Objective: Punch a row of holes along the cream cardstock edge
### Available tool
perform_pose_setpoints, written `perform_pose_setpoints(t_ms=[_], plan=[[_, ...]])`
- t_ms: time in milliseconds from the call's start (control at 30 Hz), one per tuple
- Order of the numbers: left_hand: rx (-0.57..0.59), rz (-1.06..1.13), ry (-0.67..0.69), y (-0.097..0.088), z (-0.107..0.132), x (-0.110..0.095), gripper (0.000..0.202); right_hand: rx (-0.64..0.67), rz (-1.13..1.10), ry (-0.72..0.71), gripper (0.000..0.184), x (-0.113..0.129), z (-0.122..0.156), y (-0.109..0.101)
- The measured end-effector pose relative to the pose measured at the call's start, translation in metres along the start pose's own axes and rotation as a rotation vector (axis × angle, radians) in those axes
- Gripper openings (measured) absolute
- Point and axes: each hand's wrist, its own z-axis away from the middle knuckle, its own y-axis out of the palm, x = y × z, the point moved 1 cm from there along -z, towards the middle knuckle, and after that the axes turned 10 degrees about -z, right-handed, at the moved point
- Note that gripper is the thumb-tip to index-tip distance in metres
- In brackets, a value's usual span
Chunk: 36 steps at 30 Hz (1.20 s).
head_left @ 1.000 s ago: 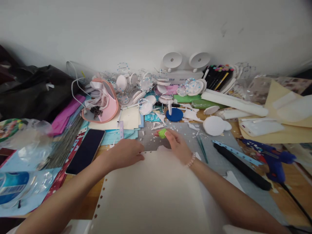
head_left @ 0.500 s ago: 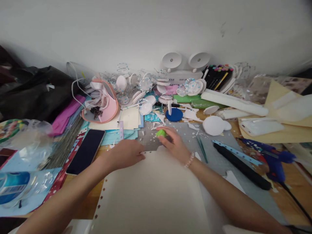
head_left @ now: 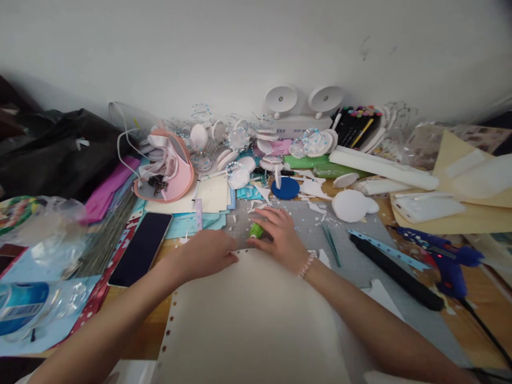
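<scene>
A grey mat (head_left: pixel 312 234) is lying under the work, and a pale sheet of paper (head_left: pixel 256 320) is filling the lower middle of the frame, its upper edge running between the two hands. The right hand (head_left: pixel 282 240) is spreading at the centre, its fingers pointing toward the upper left. The left hand (head_left: pixel 212 249) is curling its fingers closed on the sheet's upper left corner, the thumb lying along the paper. Between the right forefinger and thumb, a small green punch (head_left: pixel 256 231) is sitting just off the sheet's upper edge, at the left side of that hand. The right hand is bracketing it; the left is staying clear. The visible part of its body is leaning from upper right to lower left, but fingers are hiding the rest, so whether they are gripping it cannot be told. Tiny cut-out holes (head_left: pixel 168 333) are lining the sheet's left edge.
</scene>
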Motion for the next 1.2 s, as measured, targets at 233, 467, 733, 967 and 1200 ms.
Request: perform_pose_setpoints(t_ms=[233, 467, 733, 967, 1200], plan=[[-0.174, 0.188, -0.002, 0.0, 0.002, 0.0, 0.026, -0.245, -0.225, 0.008, 0.04, 0.004, -0.001, -0.01], [-0.479, 0.696, -0.084, 0.014, -0.012, -0.016, 0.038, -0.187, -0.301, -0.2, 0.048, 0.012, 0.007, -0.005], [-0.744, 0.915, 0.137, 0.037, -0.006, -0.015, 0.037, -0.168, -0.33, -0.255, 0.06, 0.019, 0.009, -0.006], [-0.77, 0.885, 0.041, 0.039, -0.002, -0.011, 0.035, -0.121, -0.294, -0.238, 0.056, 0.018, 0.007, -0.005], [-0.607, 0.811, -0.004, 0.039, 0.0, -0.012, 0.034, -0.073, -0.191, -0.352, 0.033, 0.025, 0.008, -0.009]])
